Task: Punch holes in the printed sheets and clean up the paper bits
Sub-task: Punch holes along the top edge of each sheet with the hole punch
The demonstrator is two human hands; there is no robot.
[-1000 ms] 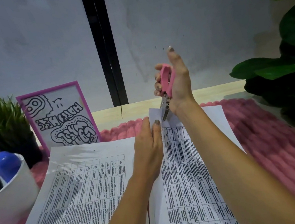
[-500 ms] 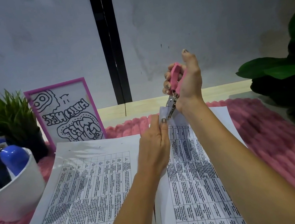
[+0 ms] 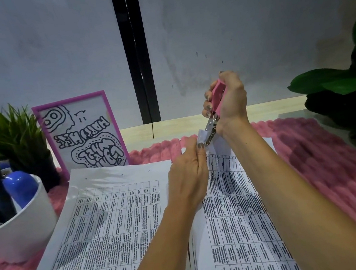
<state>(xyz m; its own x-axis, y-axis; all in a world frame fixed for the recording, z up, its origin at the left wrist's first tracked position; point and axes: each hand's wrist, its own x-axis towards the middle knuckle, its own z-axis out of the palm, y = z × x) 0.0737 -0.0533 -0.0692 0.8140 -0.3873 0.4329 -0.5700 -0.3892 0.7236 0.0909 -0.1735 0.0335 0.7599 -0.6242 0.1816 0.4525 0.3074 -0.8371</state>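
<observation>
The right hand (image 3: 228, 102) is clenched around the pink plastic handles of a small metal-nosed hole punch (image 3: 214, 116), squeezing them together, with the steel nose pointing down and left onto the lifted top corner of a white printed sheet covered in a black table grid (image 3: 231, 196). The left hand (image 3: 190, 179) pinches that same raised corner just beside the punch nose, its fingers (image 3: 200, 146) closed on the paper edge and the thumbnail almost touching the metal. This sheet lies on the right, partly lifted along its inner edge, next to a second flat stack of white printed table sheets (image 3: 100, 225) on the left. Both lie on a fluffy pink ribbed mat (image 3: 328, 166) spread over the pale wooden counter (image 3: 272, 110). At the left edge stands a white round cup holding blue and black markers (image 3: 18, 228), behind it a small spiky green potted plant (image 3: 6, 138), and beside that a purple-framed black-and-white doodle card (image 3: 83, 134) leaning upright. Large dark green leaves of a houseplant (image 3: 348, 85) fill the right side against the grey wall
</observation>
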